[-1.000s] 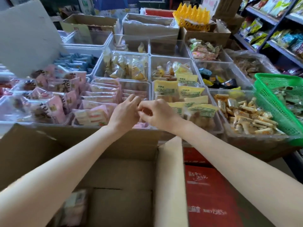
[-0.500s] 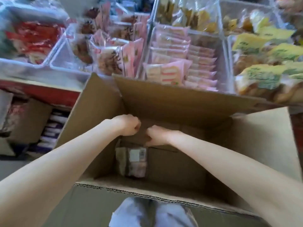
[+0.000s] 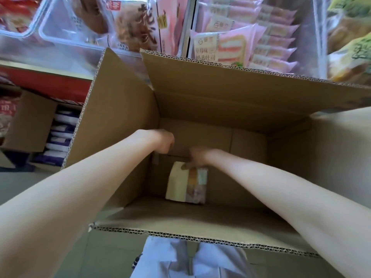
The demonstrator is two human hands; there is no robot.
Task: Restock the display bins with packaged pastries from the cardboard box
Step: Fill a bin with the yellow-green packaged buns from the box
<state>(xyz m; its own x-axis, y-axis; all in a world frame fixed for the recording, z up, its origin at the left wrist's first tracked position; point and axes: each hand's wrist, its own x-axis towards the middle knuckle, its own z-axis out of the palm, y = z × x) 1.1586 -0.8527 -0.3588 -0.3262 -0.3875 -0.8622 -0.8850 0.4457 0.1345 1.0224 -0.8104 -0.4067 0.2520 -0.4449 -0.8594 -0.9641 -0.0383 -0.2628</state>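
Observation:
An open cardboard box (image 3: 220, 105) fills the middle of the view, its flaps standing up. On its floor lies a packaged pastry (image 3: 185, 184), pale yellow with a clear wrapper. My right hand (image 3: 197, 158) reaches down inside and pinches the pack's top edge. Beside it to the left, my left hand (image 3: 163, 142) hangs inside the box with curled fingers that hold nothing visible. Beyond the far flap stand clear display bins (image 3: 309, 37) with pink toast packs (image 3: 220, 47) and brown pastry packs (image 3: 136, 27).
At the left, another cardboard box (image 3: 30, 125) holds purple-and-white packs under a red shelf edge (image 3: 44, 81). Yellow-green bags (image 3: 353, 47) fill the bin at the far right. My white-clad legs (image 3: 190, 259) show below the box's near wall.
Both hands left the pink-pack bin and dropped into the box. My view tilted down and closer. My right hand now holds the pastry pack, lifted off the box floor at one end.

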